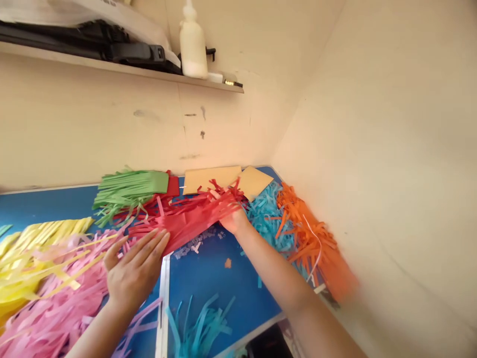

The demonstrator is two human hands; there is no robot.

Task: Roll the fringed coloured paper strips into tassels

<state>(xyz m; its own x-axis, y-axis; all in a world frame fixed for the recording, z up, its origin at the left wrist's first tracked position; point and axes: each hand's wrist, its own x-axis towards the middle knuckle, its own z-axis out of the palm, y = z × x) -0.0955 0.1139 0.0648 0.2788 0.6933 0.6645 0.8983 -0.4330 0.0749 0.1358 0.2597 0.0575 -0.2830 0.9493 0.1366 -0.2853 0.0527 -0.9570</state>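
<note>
A strip of red fringed tissue paper (190, 223) stretches between my two hands above the blue table. My left hand (134, 273) lies palm down with fingers extended, its fingertips against the strip's left end; its thumb is hidden. The strip's right end is gripped in my right hand (233, 219), whose fingers are partly covered by the red paper. Loose red fringes spread behind the strip. Green fringed paper (130, 189) lies behind it to the left, close to a flat red piece (173, 186).
Pink (63, 303) and yellow fringes (48, 243) cover the left side. Blue fringes (270, 214) and orange fringes (309, 228) lie right, along the wall. Tan paper sheets (212, 178) rest at the back. A shelf (149, 73) with a white bottle (193, 47) overhangs the table (223, 298).
</note>
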